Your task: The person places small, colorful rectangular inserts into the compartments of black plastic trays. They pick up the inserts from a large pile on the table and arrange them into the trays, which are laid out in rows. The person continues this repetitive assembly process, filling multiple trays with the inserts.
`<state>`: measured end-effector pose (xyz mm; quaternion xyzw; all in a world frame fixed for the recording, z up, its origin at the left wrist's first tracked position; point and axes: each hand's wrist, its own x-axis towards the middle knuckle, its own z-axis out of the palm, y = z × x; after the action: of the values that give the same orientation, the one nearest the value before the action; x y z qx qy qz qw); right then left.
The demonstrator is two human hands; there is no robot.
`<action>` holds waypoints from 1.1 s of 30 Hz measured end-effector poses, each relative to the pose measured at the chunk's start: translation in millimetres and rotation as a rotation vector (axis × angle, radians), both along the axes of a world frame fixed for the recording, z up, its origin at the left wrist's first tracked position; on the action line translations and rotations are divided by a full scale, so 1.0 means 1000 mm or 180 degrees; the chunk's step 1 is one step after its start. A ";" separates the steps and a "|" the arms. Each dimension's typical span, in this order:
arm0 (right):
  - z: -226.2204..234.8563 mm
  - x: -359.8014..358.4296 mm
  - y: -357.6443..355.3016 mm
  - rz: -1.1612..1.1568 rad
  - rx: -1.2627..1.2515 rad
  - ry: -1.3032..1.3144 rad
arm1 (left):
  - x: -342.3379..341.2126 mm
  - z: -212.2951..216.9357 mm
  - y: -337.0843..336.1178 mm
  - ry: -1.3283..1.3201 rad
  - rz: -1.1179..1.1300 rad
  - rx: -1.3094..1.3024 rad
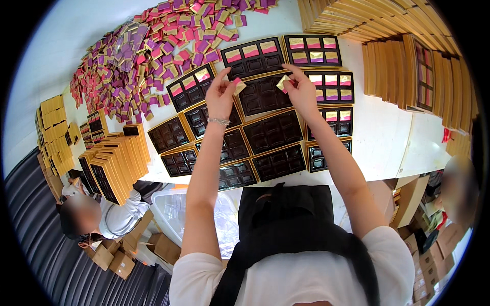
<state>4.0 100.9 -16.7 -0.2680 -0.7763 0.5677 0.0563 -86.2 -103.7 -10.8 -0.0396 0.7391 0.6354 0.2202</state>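
Note:
My left hand [220, 100] pinches a small pink-and-gold wrapped square [239, 87]. Another such square [283, 83], gold with a pink edge, is gripped between the fingers of my right hand [303, 96]. Both hands hover over a black compartment tray [264, 97] with bare wells. Beyond it, a tray [253, 57] has pink-and-gold squares along its far row and bare wells nearer me. The tray [312, 50] at far right carries pink squares in one row and purple in the other. Nearer trays [273, 132] show bare black wells, some partly hidden by my forearms.
Loose pink, purple and gold squares [168, 56] lie heaped at the back left. Stacked gold-edged boxes [120, 160] stand at left, with more box rows [390, 71] at right. A clear plastic bin [171, 209] sits below the table edge. Another person [120, 214] is at lower left.

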 end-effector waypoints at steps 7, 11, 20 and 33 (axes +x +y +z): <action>-0.015 -0.011 -0.033 0.0091 0.1006 0.0200 | 0.033 -0.027 0.018 0.0990 0.0580 -0.1024; -0.024 -0.013 -0.040 0.0346 0.1425 0.0253 | 0.043 -0.019 0.036 0.1318 0.0741 -0.1458; -0.015 0.032 -0.044 0.1432 0.2620 0.0502 | 0.065 -0.027 0.005 0.3185 -0.1534 -0.2942; -0.002 -0.032 -0.009 0.1078 0.2515 0.1076 | 0.000 -0.014 0.005 0.3228 -0.1529 -0.2762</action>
<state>-28.0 91.4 -18.5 0.0010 -0.9460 0.2653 0.1864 -86.2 -98.6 -25.2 0.3411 0.9252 0.1575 -0.0527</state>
